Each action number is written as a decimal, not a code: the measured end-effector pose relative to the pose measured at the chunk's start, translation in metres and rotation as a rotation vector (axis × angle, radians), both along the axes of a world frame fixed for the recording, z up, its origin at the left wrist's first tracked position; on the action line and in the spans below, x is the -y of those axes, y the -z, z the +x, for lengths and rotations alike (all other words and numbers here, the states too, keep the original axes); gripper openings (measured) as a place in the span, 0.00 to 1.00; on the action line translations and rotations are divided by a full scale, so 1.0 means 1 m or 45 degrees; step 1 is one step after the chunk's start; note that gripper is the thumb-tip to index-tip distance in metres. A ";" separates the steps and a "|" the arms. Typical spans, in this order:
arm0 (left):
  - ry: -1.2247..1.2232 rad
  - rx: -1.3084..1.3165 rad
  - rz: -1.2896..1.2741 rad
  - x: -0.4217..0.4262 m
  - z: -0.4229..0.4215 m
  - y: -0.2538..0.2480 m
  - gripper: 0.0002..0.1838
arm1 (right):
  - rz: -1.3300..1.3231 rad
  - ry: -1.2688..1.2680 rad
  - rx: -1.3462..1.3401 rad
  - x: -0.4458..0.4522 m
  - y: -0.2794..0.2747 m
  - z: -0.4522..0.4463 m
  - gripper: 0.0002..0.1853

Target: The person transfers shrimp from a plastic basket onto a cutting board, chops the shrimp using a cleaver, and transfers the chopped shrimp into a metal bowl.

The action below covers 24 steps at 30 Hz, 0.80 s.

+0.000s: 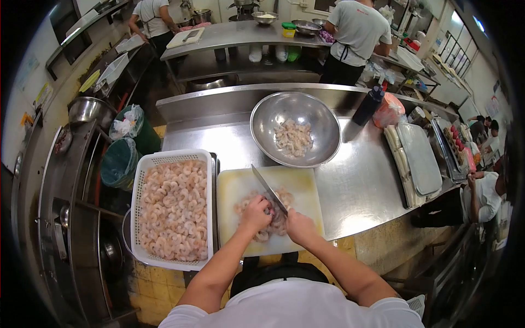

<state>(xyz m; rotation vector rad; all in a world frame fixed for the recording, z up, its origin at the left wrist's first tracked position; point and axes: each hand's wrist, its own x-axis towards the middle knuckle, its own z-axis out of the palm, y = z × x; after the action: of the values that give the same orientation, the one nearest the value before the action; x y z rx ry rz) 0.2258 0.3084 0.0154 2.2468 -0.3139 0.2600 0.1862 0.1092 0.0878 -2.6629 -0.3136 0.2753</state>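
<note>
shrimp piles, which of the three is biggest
The shrimp in the white basket, spread right across it; the bowl and cutting board hold far fewer.

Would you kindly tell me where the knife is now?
In the head view, the knife is near the centre, in the right hand, its blade over the cutting board, beside the left hand.

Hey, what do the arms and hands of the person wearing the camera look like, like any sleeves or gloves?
The left hand and right hand are both ungloved. Both forearms are uncovered, and no watch or bracelet shows at either wrist. The plain white shirt has short sleeves, with no marking visible on them.
</note>
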 end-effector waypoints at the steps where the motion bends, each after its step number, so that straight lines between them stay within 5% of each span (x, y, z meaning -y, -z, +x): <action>1: -0.002 0.002 0.004 0.001 0.002 -0.003 0.08 | 0.026 0.005 0.016 0.003 -0.008 0.001 0.11; 7: -0.044 0.070 -0.068 -0.004 -0.004 -0.009 0.07 | -0.071 0.045 -0.148 0.014 -0.056 -0.034 0.10; 10: -0.022 0.113 -0.051 -0.006 -0.004 0.002 0.07 | 0.003 0.052 -0.065 0.007 0.003 -0.021 0.10; 13: -0.020 0.148 -0.066 -0.008 -0.005 0.002 0.08 | 0.016 0.041 0.024 -0.005 0.004 -0.001 0.10; 19: 0.069 0.176 -0.106 -0.010 0.003 -0.008 0.09 | -0.094 -0.011 -0.075 0.007 -0.053 -0.035 0.09; 24: 0.121 0.131 0.015 -0.010 0.009 -0.002 0.09 | -0.047 0.006 -0.016 0.000 0.003 -0.011 0.09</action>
<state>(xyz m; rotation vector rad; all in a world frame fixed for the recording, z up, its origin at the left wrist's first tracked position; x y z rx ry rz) 0.2343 0.3183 0.0173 2.2269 -0.4765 0.3251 0.1753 0.1088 0.0844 -2.6972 -0.3012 0.2989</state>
